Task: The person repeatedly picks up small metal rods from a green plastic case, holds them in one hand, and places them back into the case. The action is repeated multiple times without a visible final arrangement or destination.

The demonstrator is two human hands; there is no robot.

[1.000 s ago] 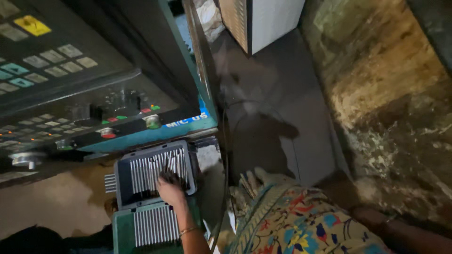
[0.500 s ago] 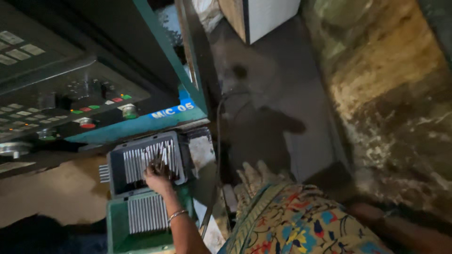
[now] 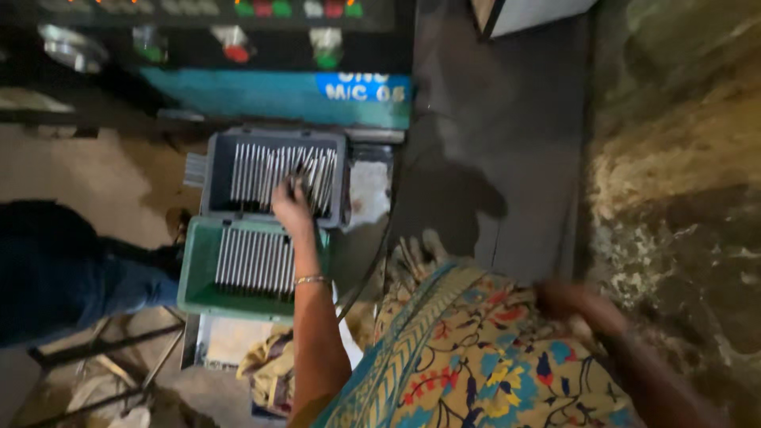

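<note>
Green crate [image 3: 198,289], nearest, holds a row of thin metal rods; grey crate [image 3: 218,170] beyond holds more rods [image 3: 261,170]. Left hand [image 3: 292,206], arm outstretched, fingers closing on rods there. Right hand [image 3: 567,299] blurred, grip undeterminable.

Your left hand [image 3: 291,206] lies over the metal rods [image 3: 261,166] in the grey crate [image 3: 218,154], and its fingertips are too blurred for you to tell whether they grip a rod or only rest on the row. Your right hand [image 3: 567,301] is a dark smear beside the patterned cloth [image 3: 476,357] at your lap, so whether it is curled or spread cannot be read. The control panel [image 3: 238,32] is cut off by the top edge, the person in dark clothes [image 3: 63,269] by the left edge, and your forearm hides part of the rods in the green crate [image 3: 198,273].
</note>
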